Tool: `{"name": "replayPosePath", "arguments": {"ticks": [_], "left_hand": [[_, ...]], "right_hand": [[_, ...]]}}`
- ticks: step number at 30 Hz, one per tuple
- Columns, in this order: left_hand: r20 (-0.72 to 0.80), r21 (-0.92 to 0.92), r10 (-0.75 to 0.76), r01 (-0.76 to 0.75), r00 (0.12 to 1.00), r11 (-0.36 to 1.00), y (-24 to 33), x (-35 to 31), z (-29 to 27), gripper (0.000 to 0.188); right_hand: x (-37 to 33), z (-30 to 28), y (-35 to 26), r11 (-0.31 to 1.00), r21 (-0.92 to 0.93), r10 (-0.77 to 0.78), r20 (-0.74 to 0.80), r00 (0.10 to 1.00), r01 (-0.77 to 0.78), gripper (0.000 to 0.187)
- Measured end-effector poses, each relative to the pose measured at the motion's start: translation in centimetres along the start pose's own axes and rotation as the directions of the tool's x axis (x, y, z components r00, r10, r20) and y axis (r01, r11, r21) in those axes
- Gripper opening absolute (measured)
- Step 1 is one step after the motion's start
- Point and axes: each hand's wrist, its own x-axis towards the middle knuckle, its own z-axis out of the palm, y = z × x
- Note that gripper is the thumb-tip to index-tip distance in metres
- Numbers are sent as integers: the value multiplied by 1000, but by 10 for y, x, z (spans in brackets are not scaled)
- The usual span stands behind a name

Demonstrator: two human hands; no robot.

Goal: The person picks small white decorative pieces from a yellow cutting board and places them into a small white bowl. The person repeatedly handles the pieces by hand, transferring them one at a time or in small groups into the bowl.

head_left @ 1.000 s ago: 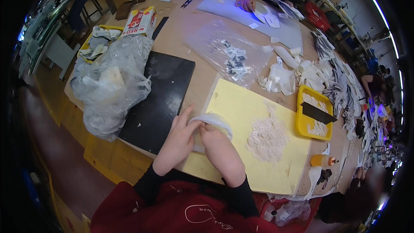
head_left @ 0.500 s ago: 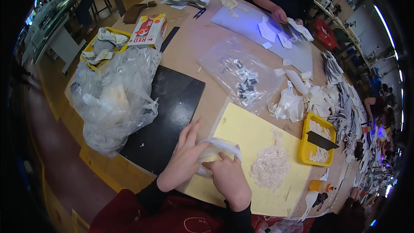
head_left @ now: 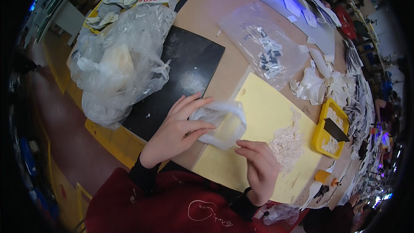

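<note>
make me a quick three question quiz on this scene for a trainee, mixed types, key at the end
1. Multiple choice: what lies across the yellow tray?
A) an orange bottle
B) a dark flat strip
C) a cardboard box

2. True or false: the left hand is touching the small translucent bag.

3. Fill in the colour: the heap of small pale pieces lies on a ____ sheet.

Key: 1. B; 2. true; 3. yellow
</note>
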Motion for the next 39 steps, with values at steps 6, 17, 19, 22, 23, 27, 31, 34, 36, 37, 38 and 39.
{"name": "replayPosePath", "arguments": {"ticks": [6,17,19,22,23,27,31,34,36,37,38,39], "left_hand": [[6,131,-82,80,997,988,0,17,20,26],[-95,98,-102,111,990,989,3,13,29,35],[-99,95,-112,122,989,988,6,10,27,35],[-115,167,-119,137,986,976,0,7,32,34],[-113,220,-125,148,986,964,-3,7,35,34],[-103,350,-162,188,981,918,-5,8,32,34],[-30,195,-174,176,984,965,2,8,23,21],[-75,174,-58,71,995,982,15,10,13,19],[-108,87,17,-8,994,996,20,4,10,21],[-125,34,54,-50,991,998,23,2,11,22],[-161,-17,116,-120,980,993,32,2,14,25],[-127,-87,144,-156,981,984,35,3,20,25]], "right_hand": [[17,53,-5,981,-191,-1,76,997,16,31],[6,50,15,908,-419,68,114,991,-14,31],[10,51,11,936,-352,56,125,991,-8,36],[15,62,12,964,-267,54,130,990,-18,46],[19,68,17,956,-290,76,108,991,-42,50],[30,62,23,960,-237,202,226,953,-147,60],[25,51,20,978,-185,133,176,975,-100,54],[3,21,9,996,-56,83,112,990,-77,50],[-21,-9,14,997,-67,42,81,996,-37,53],[-31,-20,23,986,-142,97,31,995,-92,54],[-46,-30,37,963,-219,152,-32,988,-155,55],[-59,-38,49,932,-289,196,-97,976,-216,55]]}}
